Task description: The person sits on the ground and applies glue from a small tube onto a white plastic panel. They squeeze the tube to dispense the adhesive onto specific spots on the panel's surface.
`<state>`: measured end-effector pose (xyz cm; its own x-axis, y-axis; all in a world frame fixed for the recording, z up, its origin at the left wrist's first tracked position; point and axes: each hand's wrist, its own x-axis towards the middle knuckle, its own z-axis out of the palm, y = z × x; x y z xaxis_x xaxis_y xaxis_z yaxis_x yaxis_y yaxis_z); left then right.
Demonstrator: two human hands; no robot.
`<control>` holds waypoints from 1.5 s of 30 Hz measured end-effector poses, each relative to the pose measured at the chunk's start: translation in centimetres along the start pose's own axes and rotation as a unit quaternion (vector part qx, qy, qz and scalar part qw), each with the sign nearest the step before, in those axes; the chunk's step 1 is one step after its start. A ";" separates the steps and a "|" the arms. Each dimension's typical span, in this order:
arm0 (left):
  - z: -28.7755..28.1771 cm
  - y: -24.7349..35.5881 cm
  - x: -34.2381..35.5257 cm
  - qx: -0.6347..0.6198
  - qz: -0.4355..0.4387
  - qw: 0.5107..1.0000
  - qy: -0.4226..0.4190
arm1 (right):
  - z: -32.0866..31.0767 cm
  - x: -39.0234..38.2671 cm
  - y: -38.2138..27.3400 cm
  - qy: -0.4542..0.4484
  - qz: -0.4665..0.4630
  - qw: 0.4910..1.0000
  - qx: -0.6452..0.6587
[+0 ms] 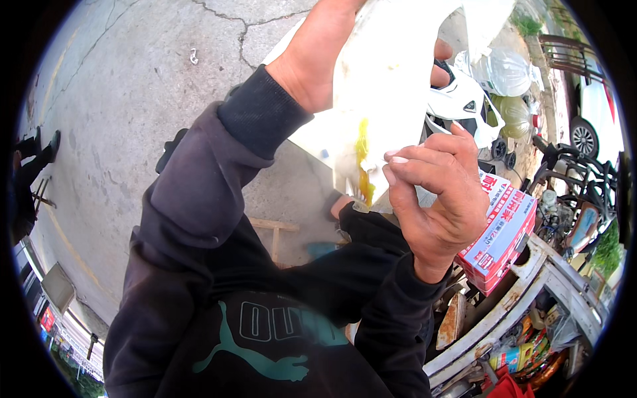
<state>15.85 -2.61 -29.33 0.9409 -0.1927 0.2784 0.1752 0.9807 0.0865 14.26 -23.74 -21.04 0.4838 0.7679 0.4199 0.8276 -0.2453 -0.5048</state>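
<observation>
A glossy white panel (391, 86), seemingly moulded plastic, is raised in front of me. My left hand (318, 60) supports it from the left and behind, and fingertips show past its right edge. A yellow-brown streak (363, 162) runs down the panel's lower part. Right beside that streak is my right hand (441, 192), thumb and forefinger pinched together close to the white surface. A small pale bit shows at those fingertips, too small to name. Glare washes out much of the panel.
To the right are a red-and-white cardboard box (497, 232), a white scooter part (458, 99), clear plastic jugs (507, 73) and a rusty white metal frame (491, 331) with clutter. A wooden frame (275, 229) lies low ahead. A person (33, 172) is far left; a white car (594, 126) stands right.
</observation>
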 end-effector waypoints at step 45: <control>0.7 1.1 -0.3 0.012 0.015 0.998 0.053 | -0.1 -1.4 0.6 0.004 0.008 1.000 0.028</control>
<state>15.52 -1.50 -28.66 0.9713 -0.1568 0.1790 0.1402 0.9849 0.1019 14.10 -25.00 -21.87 0.4989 0.7596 0.4172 0.8030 -0.2241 -0.5522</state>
